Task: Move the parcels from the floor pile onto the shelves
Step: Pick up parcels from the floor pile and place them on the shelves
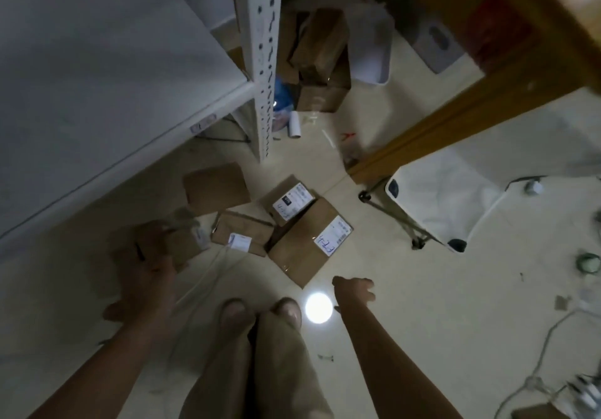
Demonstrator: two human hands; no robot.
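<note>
- Small parcel (185, 239): at 10 o'clock from the feet (260, 313), beside the floor pile (302, 246) and under the shelf edge; blurred.
- Left hand (148, 272): fingers clasp this parcel from above, apparently to carry it up.
- Right hand (354, 291): at 1 o'clock, fingers loosely curled, holding nothing.
- Floor pile: four parcels lie at 12 o'clock.
- Shelf (97, 93): at 10 to 11 o'clock.

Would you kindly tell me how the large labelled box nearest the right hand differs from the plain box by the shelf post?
The large box carries a white label with blue handwriting; the plain box shows no label. The large box looks bigger than the plain box. The large box lies nearest the right hand; the plain box lies farther off, near the shelf post. Both are brown, closed cardboard on the floor.
</note>
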